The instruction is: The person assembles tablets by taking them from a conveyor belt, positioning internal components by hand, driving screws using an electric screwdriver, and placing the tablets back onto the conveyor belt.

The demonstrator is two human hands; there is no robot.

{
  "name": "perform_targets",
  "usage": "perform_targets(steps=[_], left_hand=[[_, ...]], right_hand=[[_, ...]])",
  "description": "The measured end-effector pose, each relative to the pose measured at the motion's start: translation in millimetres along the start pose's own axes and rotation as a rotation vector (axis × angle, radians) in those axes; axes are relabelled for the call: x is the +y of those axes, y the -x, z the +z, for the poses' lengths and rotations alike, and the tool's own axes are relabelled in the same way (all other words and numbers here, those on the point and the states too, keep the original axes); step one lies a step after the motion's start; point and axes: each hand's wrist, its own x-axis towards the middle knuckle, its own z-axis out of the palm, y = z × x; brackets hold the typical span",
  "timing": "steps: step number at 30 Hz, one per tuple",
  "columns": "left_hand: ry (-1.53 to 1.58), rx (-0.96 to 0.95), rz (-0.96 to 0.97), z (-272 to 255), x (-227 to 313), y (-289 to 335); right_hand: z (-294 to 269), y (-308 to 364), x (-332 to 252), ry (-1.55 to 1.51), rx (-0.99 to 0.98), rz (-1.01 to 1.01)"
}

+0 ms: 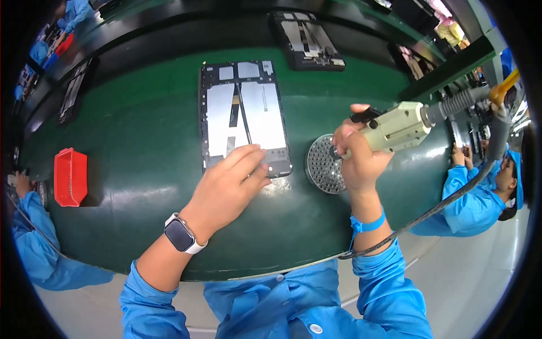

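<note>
A flat tablet-like device lies before me, its silver inside and black frame exposed. My left hand rests over its near edge with curled fingers. From these fingers a slim dark tool, shaped like tweezers, reaches across the silver panel beside a dark ribbon strip. My right hand is wrapped around a pale electric screwdriver with a black lever. Its front end is above a round perforated screw tray that holds many small screws. Fingers partly hide the screwdriver's tip.
A red bin sits at left on the green table. Another opened device lies at the back, and one more at far left. A grey cable loops past my right arm. Co-workers sit on both sides.
</note>
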Motion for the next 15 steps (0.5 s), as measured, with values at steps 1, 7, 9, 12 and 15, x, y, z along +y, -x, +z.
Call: perform_targets(steps=[1, 7, 9, 12, 15], left_hand=[[-0.006, -0.026, -0.010, 0, 1, 1], [-0.160, -0.049, 0.146, 0, -7, 5], [-0.187, -0.053, 0.175, -1, -6, 3], [-0.212, -0.042, 0.149, 2, -4, 2], [-0.219, -0.050, 0.156, 2, -2, -2]], right_hand=[[-1, -1, 1, 0.035, 0.013, 0.028], [-15, -6, 8, 0.084, 0.018, 0.016], [-13, -8, 9, 0.109, 0.011, -0.128], [-10, -6, 5, 0.116, -0.007, -0.148], [-10, -5, 1, 0.118, -0.038, -0.159]])
